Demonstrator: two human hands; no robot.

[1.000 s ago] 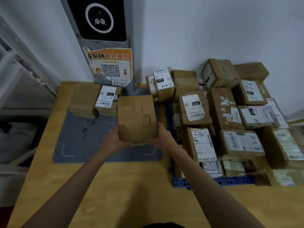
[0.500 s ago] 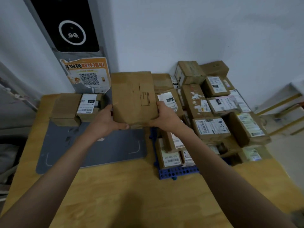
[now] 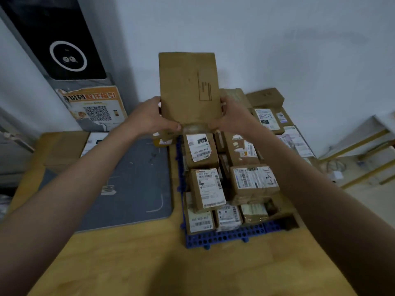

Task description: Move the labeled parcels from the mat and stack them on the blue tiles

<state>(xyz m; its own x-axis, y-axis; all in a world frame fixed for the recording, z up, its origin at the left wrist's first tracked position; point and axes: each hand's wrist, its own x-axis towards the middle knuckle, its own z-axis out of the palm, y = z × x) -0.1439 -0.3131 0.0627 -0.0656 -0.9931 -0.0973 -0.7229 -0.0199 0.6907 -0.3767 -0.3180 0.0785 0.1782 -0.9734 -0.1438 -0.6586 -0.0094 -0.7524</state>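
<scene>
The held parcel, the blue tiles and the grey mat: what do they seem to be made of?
The held parcel looks like matte brown corrugated cardboard, creased, with glossy clear tape along its near edge. The blue tiles look like moulded hard plastic: a uniform colour and a regular grid of holes. The grey mat is probably rubber or soft plastic, thin, flat and scuffed.

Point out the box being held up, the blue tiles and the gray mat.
held box (image 3: 188, 86), head view, middle of its plain cardboard face.
blue tiles (image 3: 224, 238), head view, bare perforated front edge.
gray mat (image 3: 136, 178), head view, open middle area.
</scene>
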